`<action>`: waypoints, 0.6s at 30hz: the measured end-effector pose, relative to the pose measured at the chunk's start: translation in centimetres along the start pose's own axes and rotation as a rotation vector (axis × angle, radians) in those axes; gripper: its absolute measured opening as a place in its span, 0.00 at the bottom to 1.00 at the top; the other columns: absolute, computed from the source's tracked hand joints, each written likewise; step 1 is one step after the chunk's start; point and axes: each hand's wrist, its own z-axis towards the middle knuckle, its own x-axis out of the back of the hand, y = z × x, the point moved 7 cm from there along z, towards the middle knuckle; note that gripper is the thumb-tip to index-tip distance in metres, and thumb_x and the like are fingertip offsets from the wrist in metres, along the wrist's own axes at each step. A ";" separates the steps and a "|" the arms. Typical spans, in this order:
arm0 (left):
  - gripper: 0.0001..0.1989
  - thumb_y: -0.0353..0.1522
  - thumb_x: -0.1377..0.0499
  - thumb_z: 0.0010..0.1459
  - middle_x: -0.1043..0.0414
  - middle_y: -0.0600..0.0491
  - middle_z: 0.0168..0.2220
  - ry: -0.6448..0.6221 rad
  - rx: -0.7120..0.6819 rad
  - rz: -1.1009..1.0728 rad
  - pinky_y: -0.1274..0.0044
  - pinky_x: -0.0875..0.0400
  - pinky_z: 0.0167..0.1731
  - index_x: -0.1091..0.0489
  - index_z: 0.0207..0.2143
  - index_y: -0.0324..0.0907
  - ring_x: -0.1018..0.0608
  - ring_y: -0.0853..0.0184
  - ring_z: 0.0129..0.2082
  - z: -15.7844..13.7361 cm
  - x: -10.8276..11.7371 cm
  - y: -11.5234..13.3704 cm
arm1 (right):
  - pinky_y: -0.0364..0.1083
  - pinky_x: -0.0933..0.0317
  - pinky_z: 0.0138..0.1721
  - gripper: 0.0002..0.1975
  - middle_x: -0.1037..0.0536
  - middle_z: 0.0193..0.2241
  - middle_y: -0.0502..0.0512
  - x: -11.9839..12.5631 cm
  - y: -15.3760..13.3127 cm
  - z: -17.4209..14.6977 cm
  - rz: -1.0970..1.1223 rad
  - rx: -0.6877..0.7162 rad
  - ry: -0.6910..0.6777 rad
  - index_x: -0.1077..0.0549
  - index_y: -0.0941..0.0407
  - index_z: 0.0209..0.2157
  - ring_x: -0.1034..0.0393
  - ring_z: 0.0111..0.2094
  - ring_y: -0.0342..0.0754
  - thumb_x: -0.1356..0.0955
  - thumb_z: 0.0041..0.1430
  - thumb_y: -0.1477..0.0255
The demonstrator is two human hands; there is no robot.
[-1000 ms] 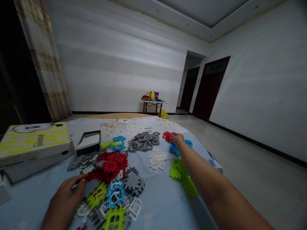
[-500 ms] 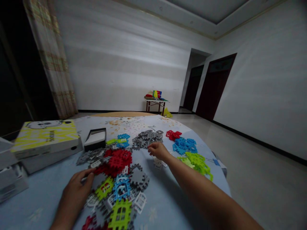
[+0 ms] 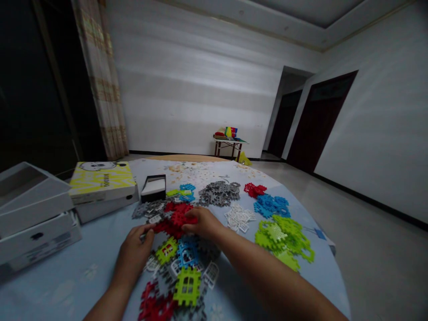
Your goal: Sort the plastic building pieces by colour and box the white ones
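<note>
My right hand (image 3: pixel 205 223) is over the mixed pile, its thumb and fingers closed on a red plastic building piece (image 3: pixel 189 220). Other red pieces (image 3: pixel 172 229) lie under and beside it. At the pile's left edge, my left hand (image 3: pixel 134 249) has its fingers pinched together; what they hold is too small and dark to name. Nearer me lie green square pieces with window openings (image 3: pixel 187 285), a blue piece (image 3: pixel 187 253), white window inserts (image 3: pixel 211 273), grey pieces and more red ones (image 3: pixel 152 303).
Sorted heaps lie beyond and to the right: grey (image 3: pixel 219 193), white (image 3: pixel 239 217), red (image 3: pixel 255 190), blue (image 3: pixel 270 205) and green (image 3: pixel 284 236). A small black box (image 3: pixel 154 188), a yellow-and-white box (image 3: pixel 103 183) and stacked white boxes (image 3: pixel 36 223) stand on the left.
My right hand has moved left from beside the white heap to the red pieces and taken hold of one. The left hand stays at the pile's left edge. The view has turned left.
</note>
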 end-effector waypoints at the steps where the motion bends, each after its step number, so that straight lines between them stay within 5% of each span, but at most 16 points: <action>1: 0.18 0.42 0.49 0.49 0.26 0.49 0.39 0.004 0.000 0.000 0.72 0.30 0.42 0.26 0.35 0.42 0.25 0.61 0.40 0.0 0.0 0.0 | 0.43 0.41 0.44 0.19 0.24 0.41 0.56 -0.4 -0.5 0.3 -0.029 0.026 -0.014 0.25 0.54 0.43 0.32 0.43 0.49 0.28 0.48 0.64; 6: 0.19 0.42 0.49 0.49 0.26 0.48 0.39 0.013 0.017 -0.009 0.73 0.30 0.42 0.26 0.35 0.41 0.24 0.61 0.40 0.0 0.1 0.1 | 0.43 0.42 0.42 0.08 0.23 0.36 0.53 -1.7 -1.6 0.7 -0.114 0.091 -0.071 0.23 0.54 0.35 0.31 0.41 0.48 0.31 0.51 0.70; 11: 0.18 0.42 0.50 0.50 0.26 0.49 0.37 0.031 -0.019 -0.013 0.72 0.30 0.41 0.26 0.34 0.43 0.24 0.62 0.39 -0.1 0.2 0.2 | 0.41 0.42 0.42 0.08 0.23 0.36 0.53 0.7 -1.1 -0.4 0.010 0.035 0.052 0.23 0.55 0.36 0.32 0.40 0.46 0.34 0.55 0.71; 18: 0.19 0.43 0.50 0.49 0.26 0.47 0.39 -0.001 -0.001 0.012 0.72 0.30 0.41 0.26 0.35 0.42 0.25 0.61 0.39 0.0 0.1 0.1 | 0.39 0.40 0.28 0.10 0.24 0.25 0.50 4.6 4.4 -1.3 0.434 -0.217 0.220 0.23 0.58 0.34 0.33 0.25 0.40 0.34 0.55 0.69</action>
